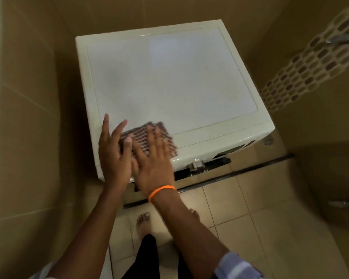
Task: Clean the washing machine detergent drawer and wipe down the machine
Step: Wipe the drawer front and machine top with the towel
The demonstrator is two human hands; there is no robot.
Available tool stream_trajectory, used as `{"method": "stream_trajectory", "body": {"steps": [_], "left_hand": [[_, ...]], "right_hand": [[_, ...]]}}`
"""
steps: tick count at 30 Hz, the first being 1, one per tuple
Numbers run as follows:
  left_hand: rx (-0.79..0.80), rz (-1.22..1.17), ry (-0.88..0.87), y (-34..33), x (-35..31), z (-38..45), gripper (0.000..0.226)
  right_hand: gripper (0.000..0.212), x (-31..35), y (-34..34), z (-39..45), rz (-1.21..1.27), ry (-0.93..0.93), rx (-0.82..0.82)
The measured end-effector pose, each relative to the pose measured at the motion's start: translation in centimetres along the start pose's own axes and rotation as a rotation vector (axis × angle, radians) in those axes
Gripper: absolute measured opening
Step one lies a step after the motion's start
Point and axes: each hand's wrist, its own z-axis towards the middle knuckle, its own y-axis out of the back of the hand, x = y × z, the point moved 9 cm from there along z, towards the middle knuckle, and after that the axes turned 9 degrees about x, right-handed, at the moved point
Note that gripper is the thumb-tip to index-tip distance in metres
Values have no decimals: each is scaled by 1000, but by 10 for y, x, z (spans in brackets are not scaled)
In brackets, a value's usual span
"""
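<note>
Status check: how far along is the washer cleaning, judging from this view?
Done: cannot tell; the detergent drawer is not visible. In hand: right hand presses the checked cloth flat on the washing machine top's near-left corner; left hand open beside it. Left: remaining top, front panel.

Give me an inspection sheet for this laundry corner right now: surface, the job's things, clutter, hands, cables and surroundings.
Surface: white top of the washing machine, bare apart from the cloth at its front left corner.
Job's things: checkered cloth, blurred, lying flat on the top; control knob on the front panel; detergent drawer not visible.
Clutter: nothing seen.
Hands: left hand open with fingers spread at the cloth's left edge; right hand flat on the cloth, orange band on its wrist.
Cables: nothing seen.
Surroundings: beige wall tiles, patterned tile strip on the right, tiled floor, bare feet below.
</note>
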Motion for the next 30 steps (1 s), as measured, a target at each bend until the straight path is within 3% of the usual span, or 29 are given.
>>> {"method": "stream_trajectory", "body": {"steps": [4, 9, 15, 18, 21, 24, 28, 30], "left_hand": [[2, -75, 42, 1, 4, -1, 43], [14, 155, 42, -10, -2, 2, 48], [112, 591, 13, -30, 6, -6, 65], [109, 647, 3, -32, 5, -4, 68], [118, 653, 8, -32, 5, -3, 67], [100, 613, 15, -22, 6, 2, 58], [-8, 566, 121, 8, 16, 29, 52], [16, 574, 110, 9, 24, 38, 55]], "right_hand": [[69, 31, -16, 4, -36, 76, 42], [58, -30, 13, 9, 37, 113, 6], [53, -207, 71, 1, 134, -187, -60], [57, -288, 94, -8, 115, -381, -67], [66, -320, 102, -7, 123, -541, -79], [66, -278, 93, 1, 137, -596, -134], [61, -145, 60, 24, 86, -293, -144], [61, -76, 39, 40, 75, -138, -147]]}}
